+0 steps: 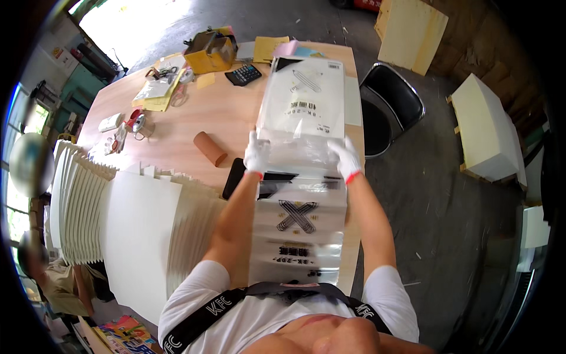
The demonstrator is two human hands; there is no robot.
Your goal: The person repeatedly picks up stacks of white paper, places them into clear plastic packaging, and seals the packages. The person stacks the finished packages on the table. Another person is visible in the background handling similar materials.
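- Our L hand point(256, 156) & R hand point(346, 159): we're using fingers, apparently gripping edges of clear bag point(303, 115).
- Bag: lying on counter point(227, 118), looking filled; end prob. unsealed.
- Left: flat bags point(298, 239), paper stacks point(143, 230) waiting.

Two hands point(256, 156) point(346, 159) (gloved), one calculator point(243, 75), one chair point(404, 97), one brown cylinder point(209, 148).
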